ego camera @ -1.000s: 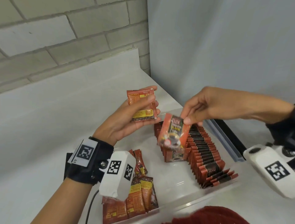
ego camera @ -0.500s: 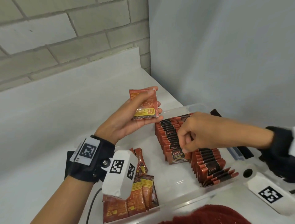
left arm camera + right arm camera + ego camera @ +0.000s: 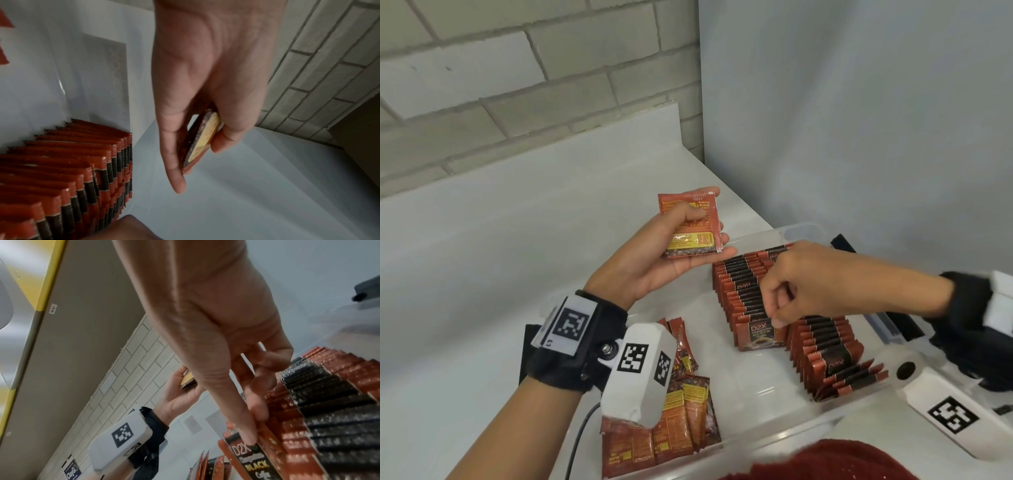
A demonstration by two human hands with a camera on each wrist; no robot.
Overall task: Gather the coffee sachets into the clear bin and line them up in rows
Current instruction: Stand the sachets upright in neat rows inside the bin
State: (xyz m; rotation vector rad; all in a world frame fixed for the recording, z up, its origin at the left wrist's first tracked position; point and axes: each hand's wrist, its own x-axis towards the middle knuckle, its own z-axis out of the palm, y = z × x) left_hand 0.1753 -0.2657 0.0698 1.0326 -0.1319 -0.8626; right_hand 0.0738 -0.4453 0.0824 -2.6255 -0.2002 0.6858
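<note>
My left hand (image 3: pixel 681 246) is raised over the clear bin (image 3: pixel 774 442) and grips a few red coffee sachets (image 3: pixel 690 226), thumb across their face; the left wrist view shows that hand (image 3: pixel 197 146) with the sachets (image 3: pixel 203 138) edge-on. Two rows of sachets stand in the bin, a left row (image 3: pixel 739 274) and a right row (image 3: pixel 825 346). At the left row's front end, my right hand (image 3: pixel 777 308) pinches the top of the front sachet (image 3: pixel 760 337). In the right wrist view, thumb and forefinger of that hand (image 3: pixel 252 426) hold this "D2X Black Coffee" sachet (image 3: pixel 252 459) upright.
Several loose sachets (image 3: pixel 688 411) lie flat in the bin's near left corner, partly under my wrist camera. A clear lid (image 3: pixel 883 329) and a black object (image 3: pixel 842 243) lie behind the bin on the right. A white wall is close on the right, and red fabric (image 3: pixel 825 462) is at the bottom.
My right hand came down with one sachet from above the bin and set it at the front of the left row, where it still pinches it. The left hand barely moved.
</note>
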